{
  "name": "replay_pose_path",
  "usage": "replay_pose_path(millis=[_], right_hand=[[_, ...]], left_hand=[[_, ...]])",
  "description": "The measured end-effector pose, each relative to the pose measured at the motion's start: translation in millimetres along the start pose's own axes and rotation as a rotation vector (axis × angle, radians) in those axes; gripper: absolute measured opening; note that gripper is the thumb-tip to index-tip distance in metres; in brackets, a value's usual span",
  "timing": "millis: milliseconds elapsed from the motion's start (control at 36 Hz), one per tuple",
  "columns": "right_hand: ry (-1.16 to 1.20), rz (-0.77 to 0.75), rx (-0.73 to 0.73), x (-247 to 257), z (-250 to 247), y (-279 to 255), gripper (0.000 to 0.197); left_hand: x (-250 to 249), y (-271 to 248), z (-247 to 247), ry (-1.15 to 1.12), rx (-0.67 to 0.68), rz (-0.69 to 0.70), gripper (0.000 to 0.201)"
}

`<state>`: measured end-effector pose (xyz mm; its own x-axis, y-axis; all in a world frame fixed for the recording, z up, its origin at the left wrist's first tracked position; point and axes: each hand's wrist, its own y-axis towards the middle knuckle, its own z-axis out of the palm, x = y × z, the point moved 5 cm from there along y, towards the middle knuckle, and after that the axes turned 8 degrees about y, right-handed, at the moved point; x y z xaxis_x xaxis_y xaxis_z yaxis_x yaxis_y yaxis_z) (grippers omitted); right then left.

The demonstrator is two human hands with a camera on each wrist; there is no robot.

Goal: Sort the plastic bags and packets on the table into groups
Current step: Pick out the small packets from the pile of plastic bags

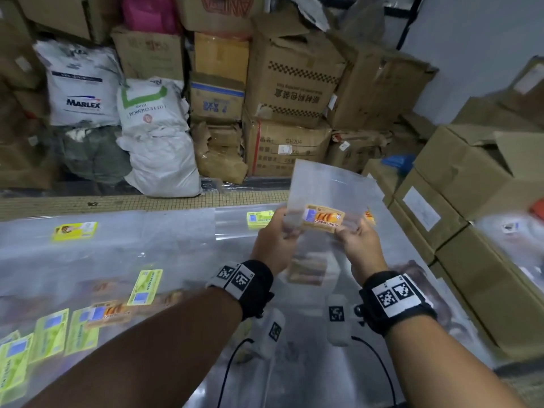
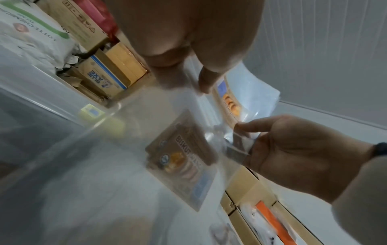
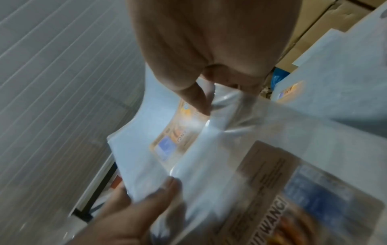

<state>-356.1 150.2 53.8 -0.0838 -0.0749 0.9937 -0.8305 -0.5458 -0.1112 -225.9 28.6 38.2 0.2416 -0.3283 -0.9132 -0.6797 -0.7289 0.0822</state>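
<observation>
I hold up one clear plastic bag (image 1: 326,187) with an orange "BISKUT WANGI" label (image 1: 322,219) above the table's right side. My left hand (image 1: 284,223) pinches its lower left edge and my right hand (image 1: 350,229) pinches its lower right edge. In the left wrist view, the left hand (image 2: 188,82) grips the bag (image 2: 253,92) while the right hand (image 2: 244,137) pinches it from below. The right wrist view shows the right hand (image 3: 209,102) and left hand (image 3: 163,187) on the same bag (image 3: 142,136). Another orange-labelled bag (image 1: 306,270) lies under my hands.
Clear bags with yellow-green labels (image 1: 75,231) (image 1: 145,287) (image 1: 259,219) and one with an orange label (image 1: 109,312) lie spread over the table (image 1: 176,225). Cardboard boxes (image 1: 471,201) crowd the right edge. More boxes (image 1: 294,83) and white sacks (image 1: 153,136) stand behind.
</observation>
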Motion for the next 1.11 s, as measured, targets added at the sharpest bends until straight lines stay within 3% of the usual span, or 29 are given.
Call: replay_pose_path(millis=[111,333,472,556,639,750,889,1000,1111], right_hand=[[0.075,0.017,0.038,7.7,-14.2,7.9,0.023],[-0.063,-0.095,0.072,22.2,-53.5,37.3,0.021],[-0.037,-0.114,0.13,26.2,-67.0,52.0,0.017],[0.009,-0.075,0.194,24.3,-69.8,56.4,0.017],[-0.043,-0.093,0.226,22.0,-73.5,60.6,0.011],[-0.161,-0.15,0.246,7.5,-80.7,73.2,0.035],[-0.193,-0.166,0.256,9.4,-80.4,72.8,0.005],[-0.124,-0.183,0.246,19.1,-81.1,72.1,0.022],[-0.109,-0.178,0.258,20.5,-80.0,76.8,0.018]], left_hand=[[-6.6,6.3,9.8,-0.021,-0.008,-0.065,0.027],[-22.8,18.7,45.5,0.114,0.076,-0.09,0.026],[-24.4,24.9,63.5,0.043,-0.009,-0.163,0.028],[-25.4,24.8,72.1,0.0,-0.056,-0.18,0.014],[-27.0,22.2,78.4,-0.023,-0.102,-0.2,0.019],[-27.7,15.3,84.6,-0.013,-0.108,-0.215,0.016],[-28.0,12.9,86.3,-0.013,-0.13,-0.215,0.018],[-36.2,16.8,82.3,-0.006,-0.15,-0.186,0.024],[-36.3,22.4,81.4,0.017,-0.146,-0.189,0.018]])
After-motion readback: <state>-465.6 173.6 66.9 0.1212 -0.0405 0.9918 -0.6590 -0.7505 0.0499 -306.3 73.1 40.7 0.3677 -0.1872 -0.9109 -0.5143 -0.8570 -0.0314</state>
